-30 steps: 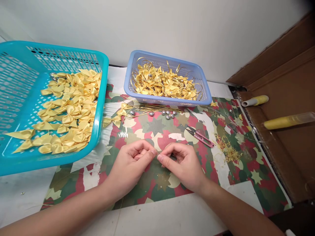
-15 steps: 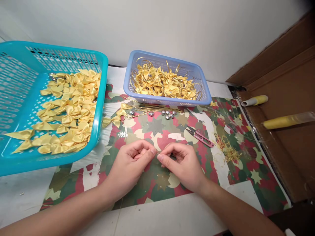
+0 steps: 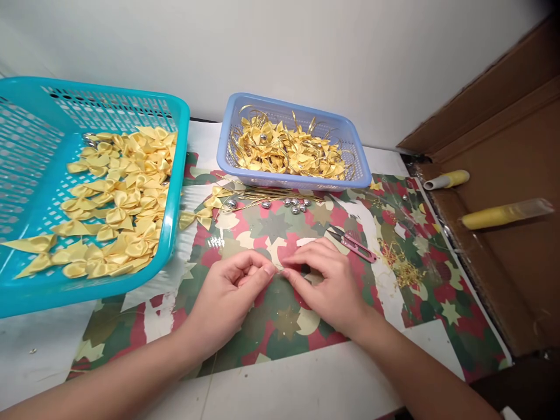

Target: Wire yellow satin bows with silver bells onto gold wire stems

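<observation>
My left hand (image 3: pixel 231 291) and my right hand (image 3: pixel 326 283) meet fingertip to fingertip over the star-patterned mat (image 3: pixel 280 326). Both pinch something thin and tiny between thumb and forefinger; I cannot make it out. A turquoise basket (image 3: pixel 175 192) at the left holds several plain yellow satin bows (image 3: pixel 118 198). A pale blue basket (image 3: pixel 363 175) behind the hands holds yellow bows with gold wire loops (image 3: pixel 284 149). Small silver beads (image 3: pixel 295 204) and gold wires (image 3: pixel 262 195) lie on the mat in front of it.
Pink thread snips (image 3: pixel 354 244) lie just beyond my right hand. A heap of gold wire offcuts (image 3: pixel 405 268) sits to their right. Two loose bows (image 3: pixel 196 217) lie beside the turquoise basket. A brown cardboard box (image 3: pixel 503 245) with two yellow tubes (image 3: pixel 503 214) stands at the right.
My right hand has shifted slightly forward and flattened over the mat, fingertips still against my left hand's. The view has tilted down a little.
</observation>
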`<state>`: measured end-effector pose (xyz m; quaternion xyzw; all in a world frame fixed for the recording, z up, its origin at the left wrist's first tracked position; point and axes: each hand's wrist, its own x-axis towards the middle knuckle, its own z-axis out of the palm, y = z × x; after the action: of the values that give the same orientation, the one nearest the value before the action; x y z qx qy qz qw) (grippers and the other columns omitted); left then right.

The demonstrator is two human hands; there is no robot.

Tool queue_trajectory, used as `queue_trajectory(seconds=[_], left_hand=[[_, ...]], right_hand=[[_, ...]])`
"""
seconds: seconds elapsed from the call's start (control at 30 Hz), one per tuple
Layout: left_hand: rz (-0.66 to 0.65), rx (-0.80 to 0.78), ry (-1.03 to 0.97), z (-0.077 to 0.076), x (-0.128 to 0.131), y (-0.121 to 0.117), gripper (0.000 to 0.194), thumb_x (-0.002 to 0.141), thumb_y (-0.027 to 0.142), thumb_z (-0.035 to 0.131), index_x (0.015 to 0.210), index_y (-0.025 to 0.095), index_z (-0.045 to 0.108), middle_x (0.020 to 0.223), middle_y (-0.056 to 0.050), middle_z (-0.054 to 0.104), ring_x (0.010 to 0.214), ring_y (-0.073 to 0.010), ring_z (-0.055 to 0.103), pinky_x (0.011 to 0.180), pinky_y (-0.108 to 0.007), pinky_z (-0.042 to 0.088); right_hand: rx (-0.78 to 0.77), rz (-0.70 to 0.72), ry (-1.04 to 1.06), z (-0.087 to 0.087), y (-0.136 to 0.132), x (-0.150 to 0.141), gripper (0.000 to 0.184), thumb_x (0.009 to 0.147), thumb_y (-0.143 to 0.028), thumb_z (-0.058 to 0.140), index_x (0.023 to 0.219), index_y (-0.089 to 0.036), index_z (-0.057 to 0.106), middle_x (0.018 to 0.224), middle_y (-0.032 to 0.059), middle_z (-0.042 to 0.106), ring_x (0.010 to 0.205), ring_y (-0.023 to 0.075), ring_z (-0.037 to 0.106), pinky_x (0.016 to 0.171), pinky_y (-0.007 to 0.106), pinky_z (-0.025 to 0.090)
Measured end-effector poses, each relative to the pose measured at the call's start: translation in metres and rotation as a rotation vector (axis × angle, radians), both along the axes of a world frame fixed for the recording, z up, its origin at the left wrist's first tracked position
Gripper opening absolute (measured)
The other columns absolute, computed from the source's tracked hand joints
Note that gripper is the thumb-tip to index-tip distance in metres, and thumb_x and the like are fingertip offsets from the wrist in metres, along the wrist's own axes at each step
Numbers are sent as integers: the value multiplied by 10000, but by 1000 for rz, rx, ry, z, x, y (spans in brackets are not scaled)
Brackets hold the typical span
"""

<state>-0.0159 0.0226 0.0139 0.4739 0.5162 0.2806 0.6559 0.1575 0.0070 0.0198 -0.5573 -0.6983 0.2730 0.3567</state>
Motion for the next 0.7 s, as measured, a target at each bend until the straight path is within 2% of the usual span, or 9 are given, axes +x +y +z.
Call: queue_trajectory(seconds=[0.1, 0.23, 0.4, 0.53, 0.63, 0.7], left_hand=[[-39, 31, -7, 1, 0, 0, 311, 822, 452, 582, 664, 184, 582, 514, 64, 368, 461, -79, 326, 428, -183, 251], [-110, 75, -18, 2, -3, -1, 317, 840, 442, 581, 657, 183, 598, 496, 72, 327, 469, -78, 276, 430, -189, 209], [-174, 107, -19, 2, -3, 0, 282, 856, 422, 572, 714, 187, 638, 520, 62, 374, 488, -85, 305, 444, -197, 229], [-156, 125, 8, 0, -2, 0, 300, 854, 434, 569, 696, 181, 604, 559, 55, 407, 507, -86, 329, 459, -192, 264], [-104, 74, 49, -2, -2, -1, 349, 838, 493, 571, 680, 182, 551, 553, 59, 389, 499, -87, 341, 456, -189, 276], [-77, 34, 57, -4, -3, -1, 370, 828, 531, 567, 701, 184, 546, 560, 58, 403, 497, -90, 360, 454, -189, 289]], right_hand=[[1, 38, 97, 2, 0, 1, 119, 789, -190, 699, 907, -210, 709, 886, 55, 722, 857, 211, 622, 782, 372, 487], [14, 142, 210, 4, 0, 1, 73, 838, -186, 652, 854, -233, 706, 779, 21, 706, 750, 176, 629, 760, 359, 486], [38, 137, 137, 5, 0, 2, 127, 868, -183, 603, 752, -222, 639, 711, 17, 666, 707, 174, 589, 732, 356, 462], [42, 167, 22, 9, 1, 4, 160, 900, -171, 528, 752, -209, 575, 742, 18, 641, 740, 171, 568, 747, 353, 427], [51, 70, -75, 16, 8, 19, 144, 898, -180, 525, 771, -209, 583, 797, 28, 655, 797, 182, 584, 772, 347, 428], [51, -92, -227, 21, 15, 38, 44, 850, -227, 602, 811, -206, 605, 850, 44, 660, 851, 210, 586, 772, 352, 429]])
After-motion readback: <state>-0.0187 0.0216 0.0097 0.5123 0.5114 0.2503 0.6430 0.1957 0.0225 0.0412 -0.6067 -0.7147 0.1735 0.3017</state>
